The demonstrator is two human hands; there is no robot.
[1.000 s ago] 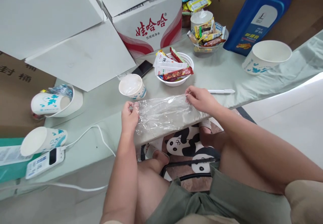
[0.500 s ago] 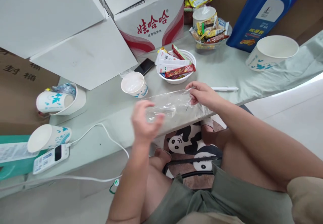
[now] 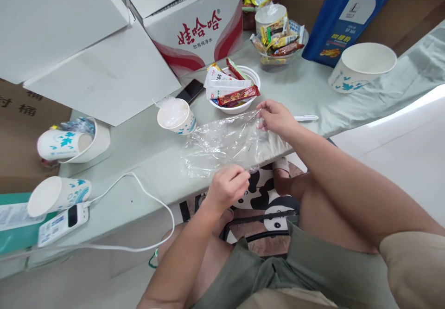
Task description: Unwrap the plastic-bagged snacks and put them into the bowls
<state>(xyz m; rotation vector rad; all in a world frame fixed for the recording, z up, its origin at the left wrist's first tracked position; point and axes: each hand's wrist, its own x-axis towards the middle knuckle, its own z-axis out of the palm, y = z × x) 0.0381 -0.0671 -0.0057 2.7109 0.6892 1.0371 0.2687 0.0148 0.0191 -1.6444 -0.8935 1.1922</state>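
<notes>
A clear plastic bag (image 3: 219, 144) lies spread over the front of the table, crinkled and see-through. My right hand (image 3: 276, 119) pinches its upper right corner. My left hand (image 3: 228, 186) is closed at the bag's lower edge, by the table's front edge, with the film running up to its fingers. Just behind the bag stands a paper cup (image 3: 186, 121) with clear plastic in its mouth. A white bowl (image 3: 255, 74) of wrapped snack sticks (image 3: 239, 96) is beyond my right hand. A white pen-like stick (image 3: 306, 118) lies right of that hand.
A dark phone (image 3: 190, 91) lies behind the cup. At left are a tipped paper cup (image 3: 74, 193), a white power bank (image 3: 62, 223) and its cable (image 3: 153, 195). Along the back stand a white-and-red box (image 3: 205, 35), a clear snack bowl (image 3: 278, 58) and a blue bottle (image 3: 342, 26).
My left hand has moved down and right and closed at the bag's lower edge. The bag now lies opened out wider. My right hand still pinches its corner. The view has shifted slightly.
</notes>
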